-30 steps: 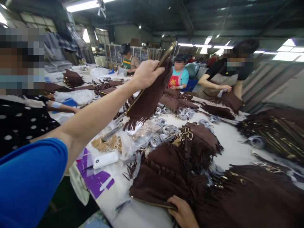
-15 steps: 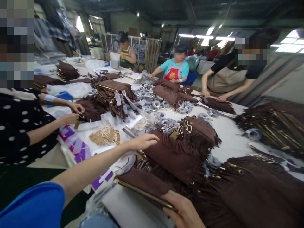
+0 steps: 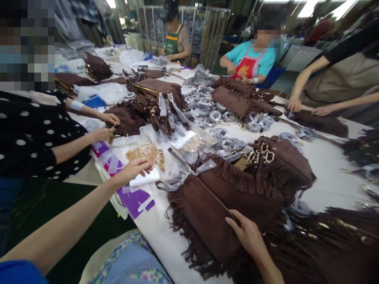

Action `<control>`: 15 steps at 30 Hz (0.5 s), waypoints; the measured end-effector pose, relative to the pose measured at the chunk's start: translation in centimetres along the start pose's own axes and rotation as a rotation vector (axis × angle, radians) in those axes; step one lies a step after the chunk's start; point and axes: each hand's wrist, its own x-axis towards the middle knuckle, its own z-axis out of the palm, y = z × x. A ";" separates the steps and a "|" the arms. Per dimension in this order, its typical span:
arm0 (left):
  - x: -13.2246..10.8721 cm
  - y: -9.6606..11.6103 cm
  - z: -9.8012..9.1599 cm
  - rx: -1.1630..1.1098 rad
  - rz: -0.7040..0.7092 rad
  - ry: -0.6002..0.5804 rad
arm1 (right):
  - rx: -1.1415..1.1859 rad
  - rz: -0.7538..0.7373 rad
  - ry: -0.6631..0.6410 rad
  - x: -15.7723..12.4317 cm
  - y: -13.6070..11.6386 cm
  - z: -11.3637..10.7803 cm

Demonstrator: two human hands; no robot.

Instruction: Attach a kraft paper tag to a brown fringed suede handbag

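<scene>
My right hand [image 3: 247, 236] rests on a brown fringed suede bag [image 3: 204, 221] lying flat at the table's near edge, fingers curled over its top rim. My left hand [image 3: 136, 167] reaches out to the left, fingers bent down over a white box-shaped object [image 3: 145, 178], beside a heap of tan paper tags with strings [image 3: 148, 152]. A second fringed bag with gold hardware [image 3: 275, 165] lies just beyond the first.
Stacks of brown fringed bags [image 3: 156, 102] and plastic-wrapped straps [image 3: 207, 114] cover the white table [image 3: 325, 161]. A person in a black dotted top [image 3: 32, 138] works at my left. Other people [image 3: 251, 59] work across the table. A purple and white bag [image 3: 133, 197] hangs at the edge.
My left hand set down the raised fringed bag, then drew back left to the white object. My right hand shifted onto the flat bag. The view tilted downward.
</scene>
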 end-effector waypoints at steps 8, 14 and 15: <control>-6.9 -8.8 4.5 0.346 -0.013 -0.494 | -0.069 0.016 0.015 0.7 1.9 0.5; -5.3 -12.2 8.0 0.773 0.759 -0.278 | -0.065 0.064 0.047 0.8 5.3 0.9; -4.9 -12.8 8.2 0.804 0.841 -0.293 | -0.075 0.047 0.059 0.7 6.5 1.0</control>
